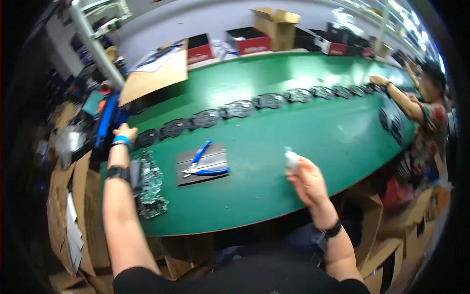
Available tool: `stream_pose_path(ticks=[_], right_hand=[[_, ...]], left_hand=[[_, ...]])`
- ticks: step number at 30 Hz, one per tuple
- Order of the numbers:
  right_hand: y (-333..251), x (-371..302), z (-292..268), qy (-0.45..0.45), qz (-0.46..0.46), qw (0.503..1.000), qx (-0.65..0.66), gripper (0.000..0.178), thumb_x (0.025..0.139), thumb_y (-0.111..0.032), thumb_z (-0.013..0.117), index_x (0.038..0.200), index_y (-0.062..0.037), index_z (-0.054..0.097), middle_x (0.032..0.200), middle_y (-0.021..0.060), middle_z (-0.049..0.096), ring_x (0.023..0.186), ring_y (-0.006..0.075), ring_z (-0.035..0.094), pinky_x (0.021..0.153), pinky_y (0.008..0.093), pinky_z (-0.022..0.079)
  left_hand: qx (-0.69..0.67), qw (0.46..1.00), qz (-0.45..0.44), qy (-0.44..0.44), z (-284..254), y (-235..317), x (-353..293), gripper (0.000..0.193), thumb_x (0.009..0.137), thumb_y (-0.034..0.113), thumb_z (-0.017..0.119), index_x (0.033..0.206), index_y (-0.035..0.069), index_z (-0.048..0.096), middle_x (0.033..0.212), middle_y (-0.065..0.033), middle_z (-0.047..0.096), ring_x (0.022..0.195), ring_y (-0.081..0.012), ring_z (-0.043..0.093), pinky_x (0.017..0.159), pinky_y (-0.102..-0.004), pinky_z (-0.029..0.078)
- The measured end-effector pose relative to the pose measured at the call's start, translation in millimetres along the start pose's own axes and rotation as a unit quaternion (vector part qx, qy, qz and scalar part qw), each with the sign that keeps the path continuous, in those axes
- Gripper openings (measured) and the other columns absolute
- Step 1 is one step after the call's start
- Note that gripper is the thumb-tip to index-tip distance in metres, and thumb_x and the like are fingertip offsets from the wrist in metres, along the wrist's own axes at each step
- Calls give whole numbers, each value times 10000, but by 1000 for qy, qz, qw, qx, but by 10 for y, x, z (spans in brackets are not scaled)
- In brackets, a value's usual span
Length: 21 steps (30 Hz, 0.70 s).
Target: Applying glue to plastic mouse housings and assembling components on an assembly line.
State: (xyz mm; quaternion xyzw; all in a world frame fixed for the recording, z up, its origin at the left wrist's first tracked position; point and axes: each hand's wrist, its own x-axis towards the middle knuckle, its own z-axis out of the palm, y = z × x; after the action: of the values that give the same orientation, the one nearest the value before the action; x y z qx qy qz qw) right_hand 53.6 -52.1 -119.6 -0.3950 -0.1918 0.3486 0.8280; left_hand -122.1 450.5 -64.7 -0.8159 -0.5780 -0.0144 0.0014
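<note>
My right hand (308, 182) is closed round a small whitish piece (292, 159), held above the green table; its exact kind is too blurred to make out. At the table's left end my left hand (126, 132) is stretched out beside the nearest of the flat black parts (147, 138), its fingers too small and smeared to read. Between my hands, blue-handled cutting pliers (211, 171) lie with their handles spread on a dark grey square block (183, 169). Several green circuit boards (151, 183) are piled beside my left forearm.
A row of black parts (238, 109) crosses the green table (254, 191) toward a co-worker (428, 112) at the right. Red and black boxes (252, 44) and an open carton (276, 29) stand along the back. Cardboard (85, 215) lines the left side.
</note>
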Motion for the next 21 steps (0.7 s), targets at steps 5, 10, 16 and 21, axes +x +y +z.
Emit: stream_pose_path(ticks=[5,10,16,21], right_hand=[[152,316,141,-43,52,994,-83,357,867,-270,511,1098,1,489,950,58,548,798,114,505,700,233,414],[235,538,311,-43,33,991,-126,229,837,-170,561,1004,-16,531,882,35,568,742,93,521,637,214,416],[291,641,442,-56,-68,914,-395,173,714,-91,665,836,-19,566,758,60,622,687,109,577,634,258,464],[594,786,467,-83,-168,887,-423,215,684,-67,658,851,12,549,753,117,578,687,173,576,630,289,464]], left_hand=[[-366,888,261,-94,-665,584,-1218,355,827,229,532,1120,31,504,956,-101,538,813,-177,542,710,-267,454],[-403,699,513,-292,-460,748,-2614,285,779,86,575,1056,20,555,959,-100,577,852,-183,561,714,-287,450],[-325,611,636,-340,258,927,-3396,348,819,185,557,1126,36,492,941,-150,555,850,-300,554,745,-342,450],[-374,594,634,-324,325,1139,-3549,338,811,155,565,1114,22,498,915,-153,565,826,-305,560,730,-349,453]])
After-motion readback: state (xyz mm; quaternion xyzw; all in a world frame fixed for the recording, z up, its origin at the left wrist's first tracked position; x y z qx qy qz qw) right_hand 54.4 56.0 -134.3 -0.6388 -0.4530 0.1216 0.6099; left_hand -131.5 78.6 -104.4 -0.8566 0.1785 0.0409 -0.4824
